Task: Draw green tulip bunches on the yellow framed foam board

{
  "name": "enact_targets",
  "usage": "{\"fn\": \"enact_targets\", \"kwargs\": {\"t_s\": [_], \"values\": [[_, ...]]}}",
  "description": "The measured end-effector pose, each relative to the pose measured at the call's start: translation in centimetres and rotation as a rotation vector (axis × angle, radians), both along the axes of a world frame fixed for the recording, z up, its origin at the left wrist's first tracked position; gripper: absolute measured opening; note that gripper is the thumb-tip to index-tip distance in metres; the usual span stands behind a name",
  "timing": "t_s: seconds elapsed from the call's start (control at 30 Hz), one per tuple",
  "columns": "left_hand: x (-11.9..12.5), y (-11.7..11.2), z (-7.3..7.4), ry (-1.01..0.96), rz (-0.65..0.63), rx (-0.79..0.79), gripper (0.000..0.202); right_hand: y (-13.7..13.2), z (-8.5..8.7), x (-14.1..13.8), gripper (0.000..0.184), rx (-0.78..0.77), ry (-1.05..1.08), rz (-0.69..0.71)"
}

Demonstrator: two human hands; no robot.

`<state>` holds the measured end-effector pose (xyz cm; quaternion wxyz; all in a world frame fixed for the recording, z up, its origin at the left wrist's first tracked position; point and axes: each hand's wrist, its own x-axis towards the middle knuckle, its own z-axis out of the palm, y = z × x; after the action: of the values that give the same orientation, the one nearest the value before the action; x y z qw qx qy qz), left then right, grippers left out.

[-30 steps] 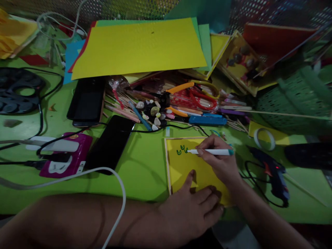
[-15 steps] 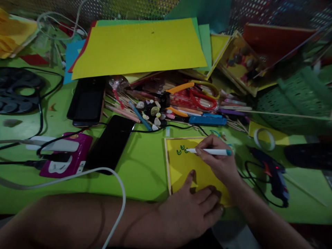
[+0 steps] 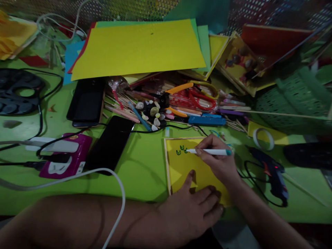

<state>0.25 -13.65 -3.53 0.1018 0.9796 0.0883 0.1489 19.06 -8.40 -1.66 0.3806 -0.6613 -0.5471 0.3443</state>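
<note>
A craft workspace: coloured paper sheets, scissors, glue gun.

yellow card near edge: hidden under left hand | framed tray: blurred, pieces perhaps pebbles

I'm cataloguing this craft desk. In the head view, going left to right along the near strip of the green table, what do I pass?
Flat magenta plastic packet → slim black smartphone → square yellow card edged with wooden sticks → right hand, its grip on a white marker pen → dark blue plastic glue gun.
</note>
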Motion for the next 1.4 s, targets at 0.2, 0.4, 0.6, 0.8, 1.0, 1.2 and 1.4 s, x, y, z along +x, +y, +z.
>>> {"fn": "enact_targets", "kwargs": {"t_s": [0.2, 0.4, 0.6, 0.8, 1.0, 1.2, 1.4], "values": [[-0.17, 0.06, 0.15, 0.014, -0.008, -0.014, 0.045, 0.12, 0.27, -0.24, 0.015, 0.016, 0.004, -0.005], [-0.02, 0.18, 0.09, -0.001, -0.007, 0.006, 0.043, 0.07, 0.12, -0.18, 0.014, 0.011, 0.023, -0.001], [0.07, 0.02, -0.21, -0.029, 0.011, 0.012, 0.044, 0.15, 0.25, -0.35, 0.015, 0.004, 0.041, -0.01], [0.01, 0.04, -0.01, -0.011, 0.018, 0.002, 0.045, 0.08, 0.03, -0.24, 0.015, -0.003, 0.039, -0.005], [-0.13, 0.27, 0.28, -0.013, 0.004, 0.019, 0.044, -0.03, -0.15, 0.12, 0.014, 0.03, 0.057, -0.007], [0.0, 0.05, -0.07, -0.014, 0.002, 0.01, 0.043, 0.31, -0.37, -0.17, 0.015, 0.042, 0.083, -0.054], [0.0, -0.05, -0.14, -0.028, 0.016, 0.0, 0.041, 0.53, -0.19, -0.56, 0.016, 0.021, 0.071, -0.054]]}}
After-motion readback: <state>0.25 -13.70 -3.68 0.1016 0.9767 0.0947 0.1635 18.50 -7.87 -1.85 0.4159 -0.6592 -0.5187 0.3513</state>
